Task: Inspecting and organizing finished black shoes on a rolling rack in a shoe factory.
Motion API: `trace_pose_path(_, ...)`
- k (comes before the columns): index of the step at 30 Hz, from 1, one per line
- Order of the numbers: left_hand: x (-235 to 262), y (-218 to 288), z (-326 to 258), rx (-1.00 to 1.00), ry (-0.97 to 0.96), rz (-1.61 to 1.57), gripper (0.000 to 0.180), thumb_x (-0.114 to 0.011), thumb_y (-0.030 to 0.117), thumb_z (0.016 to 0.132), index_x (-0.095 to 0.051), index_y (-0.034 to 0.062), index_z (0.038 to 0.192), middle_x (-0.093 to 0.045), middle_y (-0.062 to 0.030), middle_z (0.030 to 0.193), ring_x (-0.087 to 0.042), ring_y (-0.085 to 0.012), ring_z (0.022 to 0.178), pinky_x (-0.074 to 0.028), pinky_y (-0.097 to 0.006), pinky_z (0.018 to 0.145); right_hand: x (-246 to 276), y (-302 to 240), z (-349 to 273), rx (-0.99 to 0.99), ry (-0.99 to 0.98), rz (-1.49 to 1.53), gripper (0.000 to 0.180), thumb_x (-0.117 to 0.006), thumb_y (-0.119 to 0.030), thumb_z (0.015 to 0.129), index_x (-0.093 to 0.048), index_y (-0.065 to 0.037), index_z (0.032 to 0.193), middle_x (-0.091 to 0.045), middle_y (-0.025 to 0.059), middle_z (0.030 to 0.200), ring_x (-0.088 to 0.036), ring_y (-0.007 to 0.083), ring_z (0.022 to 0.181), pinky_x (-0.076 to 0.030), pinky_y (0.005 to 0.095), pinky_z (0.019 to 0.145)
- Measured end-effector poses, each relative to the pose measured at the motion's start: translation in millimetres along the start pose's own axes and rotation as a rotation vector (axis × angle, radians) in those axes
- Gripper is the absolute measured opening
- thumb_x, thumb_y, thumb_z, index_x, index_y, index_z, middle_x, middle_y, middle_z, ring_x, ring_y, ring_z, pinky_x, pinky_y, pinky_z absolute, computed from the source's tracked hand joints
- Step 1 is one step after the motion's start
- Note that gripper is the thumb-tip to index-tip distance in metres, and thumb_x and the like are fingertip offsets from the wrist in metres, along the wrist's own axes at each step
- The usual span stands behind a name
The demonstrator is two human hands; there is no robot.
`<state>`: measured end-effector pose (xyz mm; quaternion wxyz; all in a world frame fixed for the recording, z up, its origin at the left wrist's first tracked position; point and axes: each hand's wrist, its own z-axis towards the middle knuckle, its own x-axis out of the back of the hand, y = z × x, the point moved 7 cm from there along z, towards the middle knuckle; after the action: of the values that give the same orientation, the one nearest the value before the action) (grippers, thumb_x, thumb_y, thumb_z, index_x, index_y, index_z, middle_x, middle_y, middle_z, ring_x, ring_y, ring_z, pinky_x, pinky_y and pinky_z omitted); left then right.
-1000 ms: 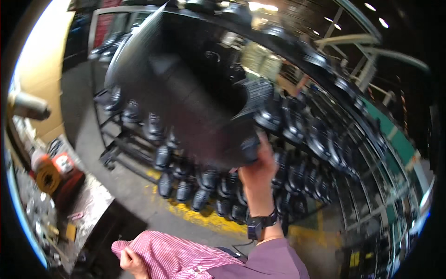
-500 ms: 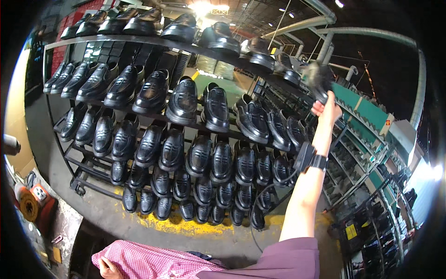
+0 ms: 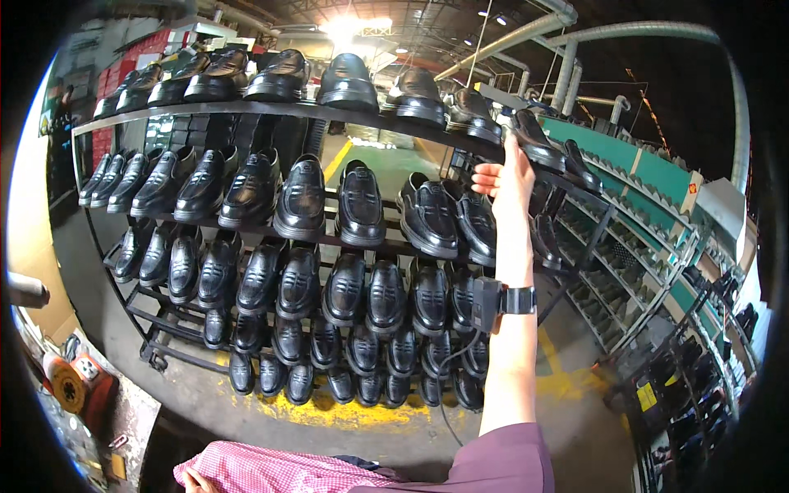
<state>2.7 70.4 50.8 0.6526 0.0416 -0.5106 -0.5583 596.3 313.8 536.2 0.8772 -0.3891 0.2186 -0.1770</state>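
My right hand (image 3: 509,174) reaches up to the rack's top shelf. Its upper fingertip meets the left side of a black leather shoe (image 3: 536,141). The other fingers stretch out to the left, apart and with nothing in them. The shoe sits on the shelf between another black shoe (image 3: 474,117) and a narrower-looking one (image 3: 582,167). At the lower edge, my left hand (image 3: 197,482) is closed on the edge of a pink checked cloth (image 3: 271,470); part of that hand is cut off by the picture.
A dark metal rack (image 3: 115,123) carries several tiers of black loafers (image 3: 359,205). On the right, another rack (image 3: 612,263) holds many shoes. At the left stands a worktable (image 3: 131,419) with an orange tool (image 3: 82,386). Yellow markings (image 3: 329,412) cross the floor.
A blurred shoe was in my right hand near the top shelf. Now a shoe rests sharply there, and the hand has shifted left with its fingers apart. My left hand keeps the cloth.
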Motion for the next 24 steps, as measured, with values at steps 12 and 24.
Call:
trace_pose_path(12,-10.2,-19.1,-6.4,-0.061,0.114,-0.078,0.030,-0.048,0.027,0.090,-0.058,0.0029,0.075,-0.056,-0.0174,0.063,-0.053,-0.0348,0.053,-0.041,-0.041,0.047,-123.8,23.1,-10.6,-0.321,-0.076,0.109,0.069,-0.059,-0.056,0.078,-0.048,-0.001,0.119,-0.062,0.0185,0.064,-0.058,0.0212,0.043,-0.047,0.0307,0.034)
trace_pose_path(24,6.3,-0.5,3.2,0.017,0.090,-0.215,0.026,-0.055,0.009,0.082,-0.044,0.0009,0.060,-0.043,-0.0165,0.053,-0.043,-0.0262,0.042,-0.036,-0.036,0.043,-143.4,18.8,-173.5,0.214,-0.093,0.447,0.062,-0.052,-0.022,0.081,-0.027,-0.003,0.134,-0.047,0.0246,0.121,-0.062,0.0378,0.081,-0.057,0.0359,0.052)
